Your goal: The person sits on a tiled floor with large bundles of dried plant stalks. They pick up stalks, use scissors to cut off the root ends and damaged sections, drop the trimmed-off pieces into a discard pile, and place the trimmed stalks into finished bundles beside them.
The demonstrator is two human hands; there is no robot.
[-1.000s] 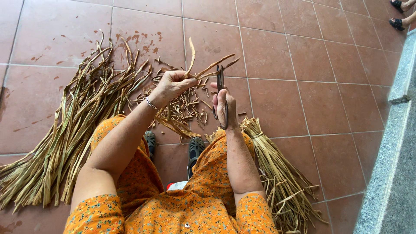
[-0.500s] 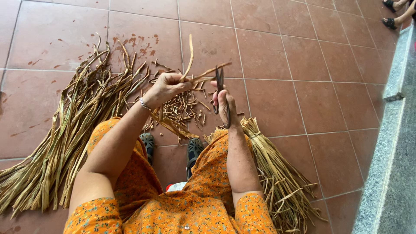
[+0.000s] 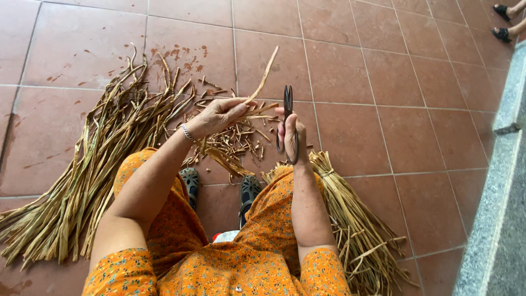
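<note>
Over a red tiled floor (image 3: pixel 361 66), a seated person in an orange floral dress trims a dried plant strip with dark scissors.

Left hand (image 3: pixel 219 114) is closed on a tan dried strip (image 3: pixel 265 77), pinching its lower part so the free end rises up and to the right — close beside the scissors (image 3: pixel 287 123), which the right hand (image 3: pixel 290 134) grips upright with blades shut and pointing away. Both hands sit above a scatter of short cut scraps (image 3: pixel 235 143) on the floor by the feet, probably where trimmings drop. A long loose pile of strips (image 3: pixel 93 170) fans out on the left; a tied bundle (image 3: pixel 350 225) lies on the right, its far end cut off by the frame. Dark sandals (image 3: pixel 219 189) show between the knees — mostly hidden by the dress. Another person's sandalled feet (image 3: pixel 507 19) are barely in view at top right, beside a grey stone ledge (image 3: pixel 496 219).
</note>
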